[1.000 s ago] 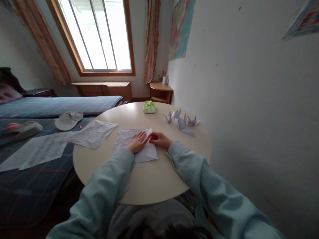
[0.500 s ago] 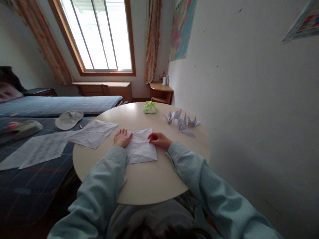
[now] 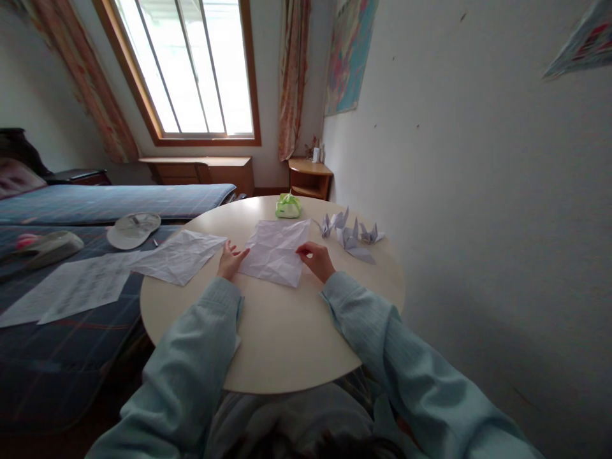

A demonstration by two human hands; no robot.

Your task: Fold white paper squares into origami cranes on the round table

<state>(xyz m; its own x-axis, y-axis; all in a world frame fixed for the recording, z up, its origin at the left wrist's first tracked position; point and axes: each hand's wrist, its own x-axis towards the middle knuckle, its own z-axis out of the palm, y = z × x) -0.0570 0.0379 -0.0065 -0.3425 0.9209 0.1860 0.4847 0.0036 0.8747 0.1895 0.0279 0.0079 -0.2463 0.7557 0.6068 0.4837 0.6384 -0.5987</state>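
A creased white sheet of paper [image 3: 275, 252] lies on the round table [image 3: 277, 344], turned slightly, one corner pointing toward the tissue pack. At its right edge, my right hand [image 3: 316, 259] pinches the paper between thumb and fingers. My left hand [image 3: 232, 260] is beside the left edge with its fingers apart; the thumb reaches to the paper's border. Another creased sheet [image 3: 184, 256] lies left of that hand, partly over the table edge. Several folded paper cranes [image 3: 348, 236] stand on the right of the table.
A green tissue pack [image 3: 288, 206] sits at the far side of the table. On the bed [image 3: 95, 357] to the left are printed sheets [image 3: 71, 290] and a pale cap [image 3: 134, 231]. The white wall [image 3: 478, 223] rises close on the right.
The sheet has slid away from me across the table and turned. My left hand has lifted from lying flat on it to its left side; my right hand has shifted slightly right with its edge.
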